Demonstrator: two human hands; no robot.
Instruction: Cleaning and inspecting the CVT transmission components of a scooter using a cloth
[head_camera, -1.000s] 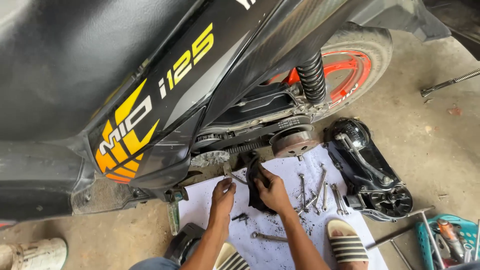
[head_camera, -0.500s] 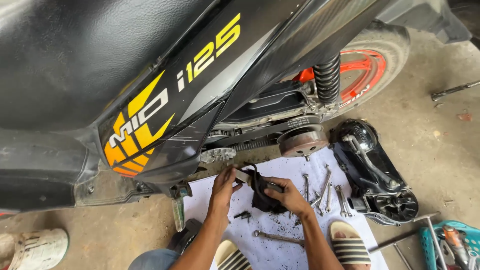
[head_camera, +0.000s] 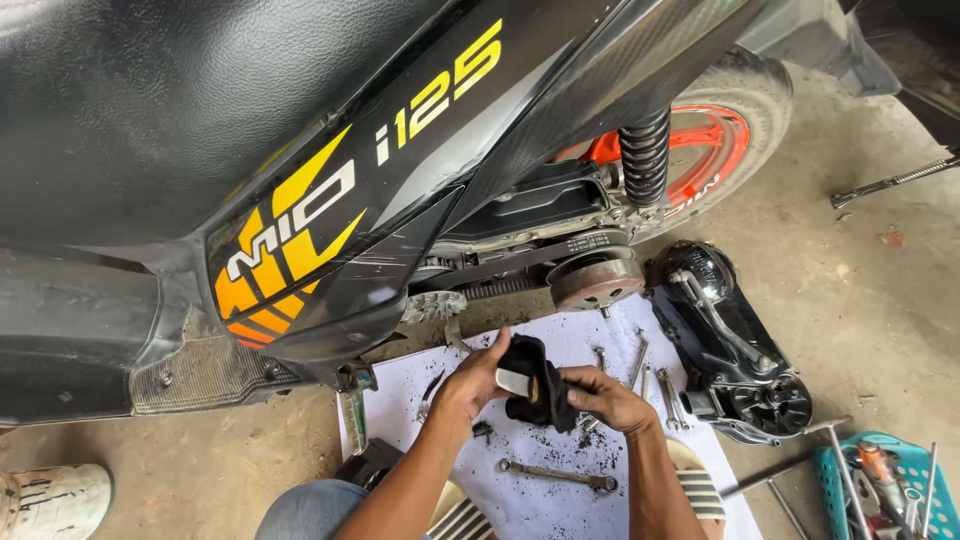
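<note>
A small pale part (head_camera: 515, 381) sits wrapped in a black rag (head_camera: 535, 392), pinched between the left hand (head_camera: 472, 384) and the right hand (head_camera: 606, 398) (fingers of both closed on the cloth), above a white sheet (head_camera: 560, 500) strewn with wrenches (head_camera: 560, 474), just below the scooter's exposed drive belt (head_camera: 520, 262).

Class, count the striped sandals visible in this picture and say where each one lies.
2. One striped sandal lies at the bottom edge between the forearms; the other lies beside the right forearm on the white sheet. Both are partly cut off.
</note>
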